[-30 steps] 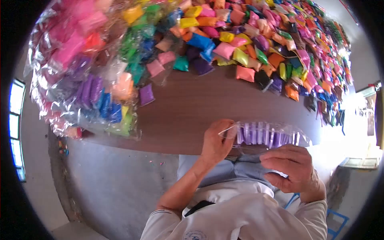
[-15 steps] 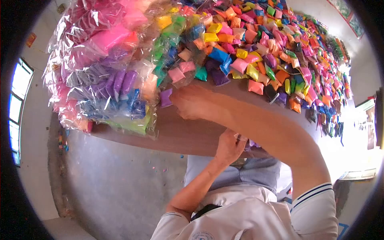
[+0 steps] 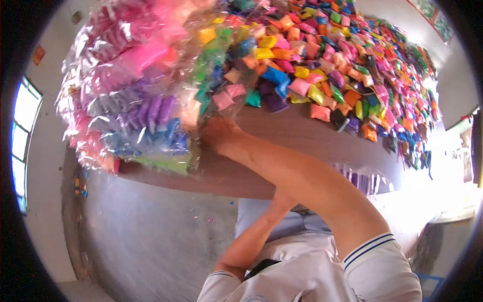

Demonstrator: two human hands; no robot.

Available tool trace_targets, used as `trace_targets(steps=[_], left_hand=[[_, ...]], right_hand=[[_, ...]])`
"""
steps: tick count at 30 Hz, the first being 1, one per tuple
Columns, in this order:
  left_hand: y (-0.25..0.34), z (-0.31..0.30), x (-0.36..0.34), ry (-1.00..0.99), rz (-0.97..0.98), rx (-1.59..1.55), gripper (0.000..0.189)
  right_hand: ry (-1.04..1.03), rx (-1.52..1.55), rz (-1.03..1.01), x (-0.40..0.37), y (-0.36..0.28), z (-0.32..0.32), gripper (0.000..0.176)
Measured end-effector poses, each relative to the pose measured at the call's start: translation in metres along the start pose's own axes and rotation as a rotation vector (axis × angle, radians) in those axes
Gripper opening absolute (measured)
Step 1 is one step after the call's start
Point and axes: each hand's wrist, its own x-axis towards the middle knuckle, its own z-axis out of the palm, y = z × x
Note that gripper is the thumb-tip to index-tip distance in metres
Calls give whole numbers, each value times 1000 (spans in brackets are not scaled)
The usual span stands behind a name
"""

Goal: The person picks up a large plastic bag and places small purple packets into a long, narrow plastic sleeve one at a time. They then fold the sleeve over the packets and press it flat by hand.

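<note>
My right hand is stretched across the brown table to its left part. It rests at the foot of the big clear bags of coloured packets, fingers curled down over a small purple packet that it hides. My right forearm crosses the middle of the view and covers my left hand; only the left wrist and forearm show below the table edge. A clear bag of purple packets sticks out past the right arm at the table's near edge.
Loose small packets in many colours cover the far and right part of the table. Stacked clear bags fill the left end and overhang its edge. A grey floor lies below, with a window at far left.
My right hand has moved further left onto the purple packet, which now is covered. The right arm now hides my left hand, and more of the clear bag shows on the right.
</note>
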Motion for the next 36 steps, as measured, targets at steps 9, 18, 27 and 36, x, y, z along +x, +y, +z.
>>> trace_targets(steps=[9,18,27,36], left_hand=[[57,-49,51,3,-343,-265,18],[61,-47,52,28,-393,-286,17],[64,-48,55,5,-386,-220,19],[61,-46,53,27,-390,-290,21]], right_hand=[[229,464,-164,-141,64,-104,34],[664,1453,-17,-387,75,-121,41],[520,1135,538,-391,59,-47,25],[636,509,625,-381,63,-38,29]])
